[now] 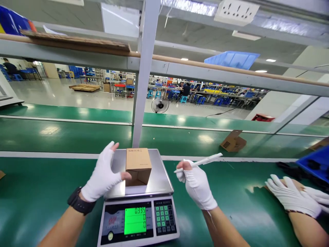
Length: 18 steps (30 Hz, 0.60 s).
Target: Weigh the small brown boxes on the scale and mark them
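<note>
Small brown cardboard box (138,165) sits upright at frame centre on the steel platform of the digital scale (159,181). White-gloved left hand (102,178) spread open, thumb touching box's left face. Gloved right hand (196,183) pinches a slim white pen (199,162); long axis near-horizontal, far end pointing upper right.

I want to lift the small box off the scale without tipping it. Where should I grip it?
Probably across the box's two upright side faces, coming from above. It stands upright on the scale's pan, its flat sides are free, and the left hand already touches its left side. The right hand holds a pen.
</note>
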{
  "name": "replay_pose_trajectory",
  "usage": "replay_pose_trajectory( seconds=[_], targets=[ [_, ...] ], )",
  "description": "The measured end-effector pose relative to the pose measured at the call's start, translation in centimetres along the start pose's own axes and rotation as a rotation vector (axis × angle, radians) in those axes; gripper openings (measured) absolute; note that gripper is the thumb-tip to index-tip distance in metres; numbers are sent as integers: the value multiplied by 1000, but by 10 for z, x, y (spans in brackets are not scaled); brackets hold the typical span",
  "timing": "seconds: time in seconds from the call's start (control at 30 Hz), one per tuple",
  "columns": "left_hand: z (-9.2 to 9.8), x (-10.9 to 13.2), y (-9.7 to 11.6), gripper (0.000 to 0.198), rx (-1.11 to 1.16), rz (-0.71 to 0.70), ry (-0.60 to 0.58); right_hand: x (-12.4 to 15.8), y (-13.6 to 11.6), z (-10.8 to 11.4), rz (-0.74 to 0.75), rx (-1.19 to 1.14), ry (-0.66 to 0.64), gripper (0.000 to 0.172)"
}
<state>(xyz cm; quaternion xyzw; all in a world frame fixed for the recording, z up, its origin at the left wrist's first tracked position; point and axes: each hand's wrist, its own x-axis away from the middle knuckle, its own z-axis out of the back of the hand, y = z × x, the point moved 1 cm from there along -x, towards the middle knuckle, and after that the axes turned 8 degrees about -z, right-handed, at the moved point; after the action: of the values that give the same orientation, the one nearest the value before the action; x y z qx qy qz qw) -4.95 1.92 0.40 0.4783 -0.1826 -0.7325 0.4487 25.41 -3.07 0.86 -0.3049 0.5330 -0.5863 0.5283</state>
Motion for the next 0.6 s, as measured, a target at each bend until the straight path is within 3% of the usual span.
replay_pose_trajectory(
  seconds=[0.07, 0.2, 0.4, 0.6],
  targets=[
    [-15, -7, 17, 121, 11, -18, -69, -6, -32, -19, 92, -43, -119, 56],
    [-41, -8, 26, 97, 111, 87, -81, -18, -66, -54, 215, 54, -390, 44],
    [-49, -1, 22, 91, 46, 94, -11, -39, -68, -86, 216, 300, -253, 44],
    [-50, -1, 22, 92, 79, 116, 1, -38, -71, -96, 206, 385, -254, 42]
  ],
)
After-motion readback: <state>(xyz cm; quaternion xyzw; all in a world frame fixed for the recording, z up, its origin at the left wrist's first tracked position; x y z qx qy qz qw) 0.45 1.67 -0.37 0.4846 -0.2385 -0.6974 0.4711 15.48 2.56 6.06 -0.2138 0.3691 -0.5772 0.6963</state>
